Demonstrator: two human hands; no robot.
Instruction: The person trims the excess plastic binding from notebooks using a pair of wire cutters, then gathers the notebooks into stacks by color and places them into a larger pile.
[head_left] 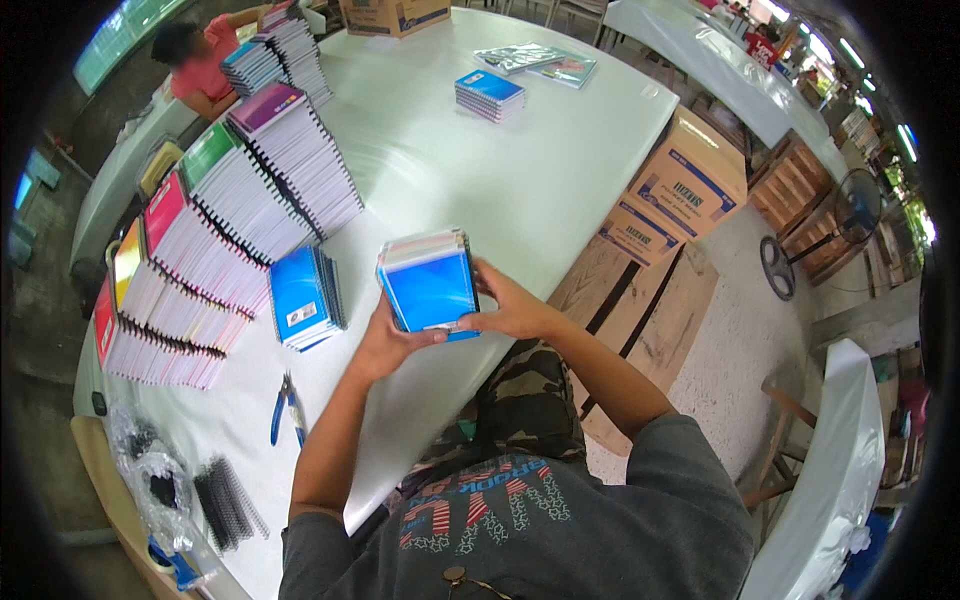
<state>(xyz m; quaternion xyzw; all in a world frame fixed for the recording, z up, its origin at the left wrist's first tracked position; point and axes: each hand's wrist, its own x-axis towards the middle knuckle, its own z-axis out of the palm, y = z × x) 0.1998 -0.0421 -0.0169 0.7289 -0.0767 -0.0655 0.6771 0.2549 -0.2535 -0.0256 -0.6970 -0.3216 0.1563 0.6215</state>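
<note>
right of the blue pile (pixel 300 293), left hand (pixel 385 340) and right hand (pixel 505 303) clasp a notebook stack (pixel 430 290), seemingly squaring it; next likely calls for even pressure.

you hold a bright blue rectangular paper notebook stack (pixel 430 290). your long spiral-bound notebook rows (pixel 300 150) wear purple, green, pink, yellow and red covers; your slim metal pliers (pixel 288 408) have blue handles. your dark grey short-sleeved shirt (pixel 640 520) bears red, blue and white print.
</note>
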